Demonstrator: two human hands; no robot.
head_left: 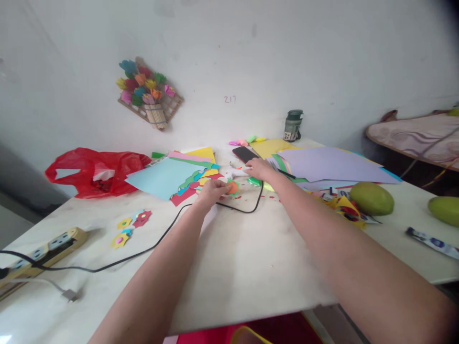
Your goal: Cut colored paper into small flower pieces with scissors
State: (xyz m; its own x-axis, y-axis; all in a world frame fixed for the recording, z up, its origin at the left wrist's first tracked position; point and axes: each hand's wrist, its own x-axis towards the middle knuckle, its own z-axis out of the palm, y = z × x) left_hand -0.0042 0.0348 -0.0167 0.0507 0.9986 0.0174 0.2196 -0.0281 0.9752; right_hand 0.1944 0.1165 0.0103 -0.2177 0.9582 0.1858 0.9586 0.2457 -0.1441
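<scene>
My left hand [212,192] is closed in a pinch on a small orange and green paper flower [234,187] above the tabletop. My right hand [260,168] is beside the phone [244,154], its fingers bent at the right end of a small white object [232,171]. What lies between those fingers is partly hidden. Just below this hand are a bright green piece [254,181] and the end of a black cable [247,211]. Cut coloured paper shapes [190,185] lie left of the flower. Finished-looking layered paper flowers [122,239] rest further left.
Paper sheets are stacked at left [165,176] and right [322,162]. A red plastic bag [86,167] and a power strip [46,255] are on the left. Green fruit [373,198], a tube [433,242] and yellow scraps [346,208] lie right. A bottle [293,126] stands behind.
</scene>
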